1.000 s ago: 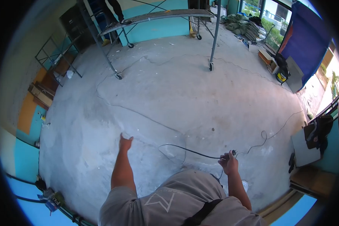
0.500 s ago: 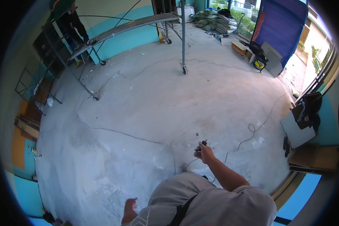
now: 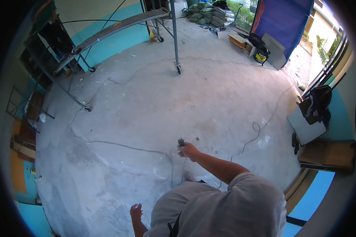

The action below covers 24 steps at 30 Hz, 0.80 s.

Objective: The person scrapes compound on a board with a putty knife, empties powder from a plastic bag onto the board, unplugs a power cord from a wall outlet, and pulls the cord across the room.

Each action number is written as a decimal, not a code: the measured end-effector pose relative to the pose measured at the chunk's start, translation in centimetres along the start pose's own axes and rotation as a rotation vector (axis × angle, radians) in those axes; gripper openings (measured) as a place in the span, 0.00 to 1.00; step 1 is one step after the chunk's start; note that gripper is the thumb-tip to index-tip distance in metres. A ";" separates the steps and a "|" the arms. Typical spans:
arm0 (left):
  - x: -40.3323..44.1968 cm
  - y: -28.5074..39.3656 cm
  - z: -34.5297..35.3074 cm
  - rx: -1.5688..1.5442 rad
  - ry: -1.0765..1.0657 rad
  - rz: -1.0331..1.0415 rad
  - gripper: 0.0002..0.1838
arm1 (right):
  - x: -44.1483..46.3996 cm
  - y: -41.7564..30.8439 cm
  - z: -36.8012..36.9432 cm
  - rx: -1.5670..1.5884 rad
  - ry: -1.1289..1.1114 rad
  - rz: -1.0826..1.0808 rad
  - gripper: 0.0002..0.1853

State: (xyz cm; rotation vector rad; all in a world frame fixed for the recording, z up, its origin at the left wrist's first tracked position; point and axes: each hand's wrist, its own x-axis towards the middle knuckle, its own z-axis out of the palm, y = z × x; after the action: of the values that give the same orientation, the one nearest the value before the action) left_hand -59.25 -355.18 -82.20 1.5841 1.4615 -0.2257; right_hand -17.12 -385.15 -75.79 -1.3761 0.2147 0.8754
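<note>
Ahead of my body, my right hand [image 3: 189,151] is closed around a dark cord plug [image 3: 180,141], its end poking out past the fingers. From beneath that hand a thin cord [image 3: 183,170] hangs toward the floor by my feet. Lower down at my left side, my left hand [image 3: 136,212] hangs with loosely bent fingers, and I see nothing in it. A grey cable [image 3: 130,147] runs across the concrete floor [image 3: 118,173] to the left of my right hand. Another stretch of cord [image 3: 249,142] with a small loop lies to the right.
A wheeled scaffold [image 3: 175,39] stands at the back left, with a person [image 3: 47,17] beside it. Stacked sacks [image 3: 201,12], a bucket [image 3: 260,58] and boards [image 3: 274,49] lie toward the back right. A bag [image 3: 319,104] and cardboard [image 3: 326,155] are by the right wall.
My right hand has moved left and slightly forward with the plug. My left hand has risen a little. The whole view has shifted, with the room sliding left.
</note>
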 end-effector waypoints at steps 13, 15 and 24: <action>3.2 -13.7 -3.2 0.336 -0.208 -0.254 0.28 | 2.9 2.5 3.0 -0.095 0.048 -0.107 0.09; 4.3 -14.1 -4.8 0.483 -0.209 -0.113 0.30 | 3.4 2.5 3.9 -0.186 0.166 -0.173 0.12; 5.7 -20.3 -15.0 0.108 0.073 -0.081 0.29 | 3.1 -3.3 23.1 0.028 0.374 -0.632 0.10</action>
State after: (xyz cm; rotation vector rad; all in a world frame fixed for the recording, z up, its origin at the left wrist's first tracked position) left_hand -81.64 -343.61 -87.94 1.6362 1.5949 -0.3009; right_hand -20.98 -362.68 -69.84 -1.4520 0.0647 0.0886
